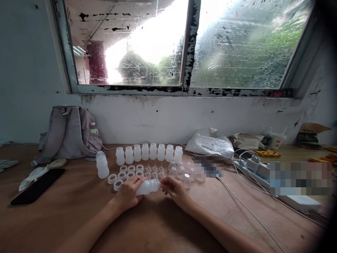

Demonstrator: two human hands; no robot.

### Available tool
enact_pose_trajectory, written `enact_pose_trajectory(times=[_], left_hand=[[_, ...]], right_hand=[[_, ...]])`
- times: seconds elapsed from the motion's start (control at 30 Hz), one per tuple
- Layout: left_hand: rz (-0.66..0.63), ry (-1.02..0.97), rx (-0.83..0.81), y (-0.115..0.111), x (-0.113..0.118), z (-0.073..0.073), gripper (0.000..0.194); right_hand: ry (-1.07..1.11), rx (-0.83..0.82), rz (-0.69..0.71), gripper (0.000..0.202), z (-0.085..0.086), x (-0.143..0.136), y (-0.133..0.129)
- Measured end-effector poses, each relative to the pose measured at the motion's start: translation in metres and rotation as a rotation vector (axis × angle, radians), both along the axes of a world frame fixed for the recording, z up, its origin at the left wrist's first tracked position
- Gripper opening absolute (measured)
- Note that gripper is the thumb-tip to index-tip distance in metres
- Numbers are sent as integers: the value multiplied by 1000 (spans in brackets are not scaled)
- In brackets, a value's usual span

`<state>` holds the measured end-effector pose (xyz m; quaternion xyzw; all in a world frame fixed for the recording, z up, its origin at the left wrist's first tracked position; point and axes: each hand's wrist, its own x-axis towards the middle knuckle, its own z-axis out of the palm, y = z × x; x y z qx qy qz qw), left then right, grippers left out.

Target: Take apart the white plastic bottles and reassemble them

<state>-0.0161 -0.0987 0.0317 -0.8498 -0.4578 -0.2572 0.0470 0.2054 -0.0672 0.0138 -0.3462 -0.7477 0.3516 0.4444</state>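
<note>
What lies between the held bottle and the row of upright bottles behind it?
The head view shows small clear pointed pieces and several white rings between the held bottle and the row of bottles.

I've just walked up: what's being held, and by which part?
A white bottle: left hand around its body, right hand at its mouth end.

Left fingers (134, 181): I hold a frosted bottle (143, 188), sideways.
Right fingers (168, 181): mine are at its mouth.
Counter (158, 232): rings (122, 179), behind them standing bottles (145, 152).
</note>
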Motion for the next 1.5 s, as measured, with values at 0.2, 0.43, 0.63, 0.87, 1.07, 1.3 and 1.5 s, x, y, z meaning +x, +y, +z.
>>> enact_pose_trajectory(times=[0.2,0.43,0.63,0.87,1.07,1.3,1.5], left_hand=[[-18,-11,-20,-1,0,2,58],[-30,19,9,-2,-1,2,58],[-85,48,32,-2,1,2,57],[-66,28,16,-3,1,2,55],[-17,10,-3,-1,0,1,59],[-44,24,-4,-3,2,1,57],[-65,46,-17,-4,3,2,57]], right_hand=[[14,-12,8,20,2,0,-2],[-105,2,12,27,12,1,-8],[-186,-9,-6,42,9,0,-7],[-159,9,89,35,18,2,-10],[-163,22,111,34,11,-2,-8],[-224,228,42,28,16,-1,-13],[-285,373,69,27,17,2,-13]])
